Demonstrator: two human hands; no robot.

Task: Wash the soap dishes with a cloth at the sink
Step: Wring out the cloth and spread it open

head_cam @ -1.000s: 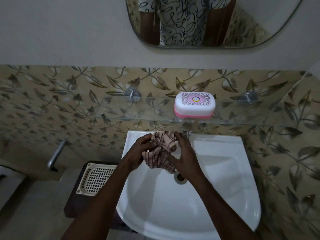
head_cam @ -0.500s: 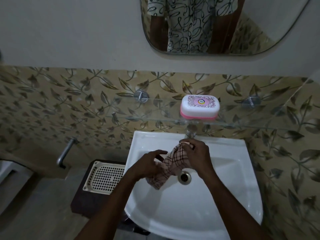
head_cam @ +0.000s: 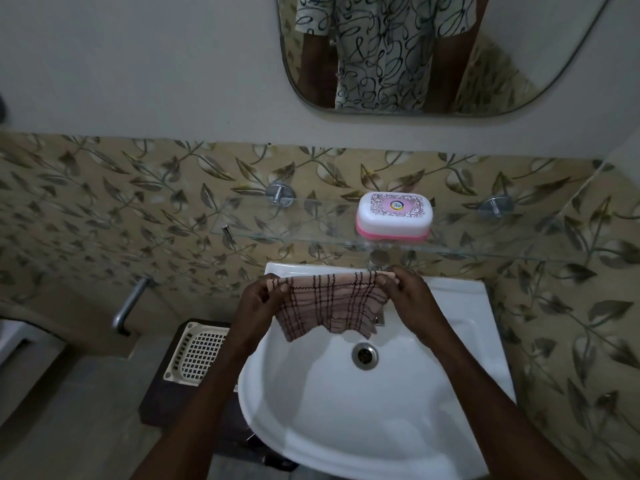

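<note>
A: Cloth position?
B: A pink checked cloth with dark lines (head_cam: 330, 304) is held stretched flat between both hands, over the back part of a white ceramic sink (head_cam: 374, 420). Its lower edge hangs free above the round metal drain (head_cam: 364, 355).

A: Hands?
B: The left hand (head_cam: 258, 306) is pinched on the cloth's upper left corner, thumb on top. The right hand (head_cam: 410, 299) is pinched on the upper right corner in the same way. Both are closed on the fabric, well apart from each other.

A: Soap dishes?
B: One white lidded plastic soap dish with a pink base and a patterned top (head_cam: 394, 216) is seen closed on a clear glass shelf (head_cam: 311, 233), above and behind the sink, not touched by either hand. A cream plastic grid tray (head_cam: 197, 353) is noted left of the sink on a dark brown stand (head_cam: 156, 407), partly hidden by the left forearm.

A: Tap?
B: A chrome tap (head_cam: 378, 260) is partly seen just behind the cloth's top edge. Whether water is running cannot be told.

A: Surroundings?
B: Leaf-patterned beige tiles (head_cam: 104, 202) are recorded behind the shelf, and a rounded mirror (head_cam: 519, 46) above, with a patterned shirt reflected.
</note>
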